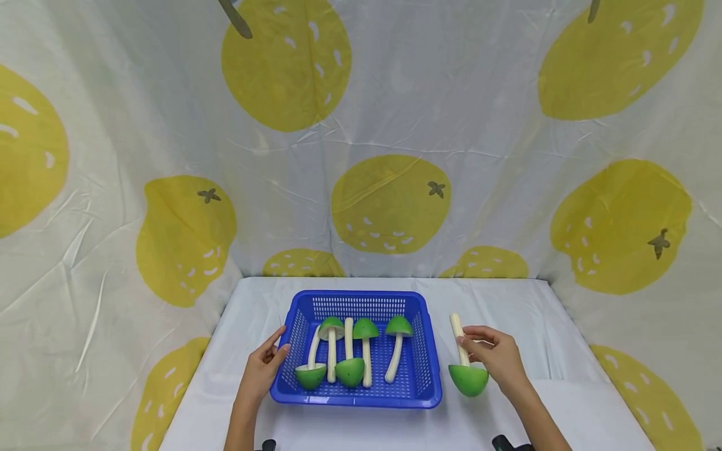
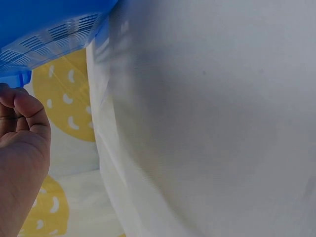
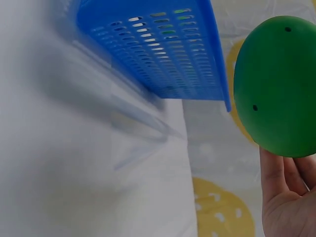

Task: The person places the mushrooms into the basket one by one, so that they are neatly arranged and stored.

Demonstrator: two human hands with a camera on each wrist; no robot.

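With its thumb and fingers, my right hand (image 1: 501, 357) pinches the pale stem of a toy mushroom (image 1: 469, 381), whose green cap points down, to the right of the blue basket (image 1: 355, 399). That green cap hides part of the fingers in the right wrist view. My left hand (image 1: 261, 369) holds the basket's left rim, thumb and fingers at the edge. Inside the basket lie several more green-capped mushrooms (image 1: 350, 373), some with caps toward the back and others with caps toward the front.
A white cloth (image 1: 502, 300) covers the table under the basket. Behind and at both sides hang pale curtains (image 1: 395, 134) printed with yellow lemons. Small black objects (image 1: 502, 442) show near both forearms at the bottom edge.
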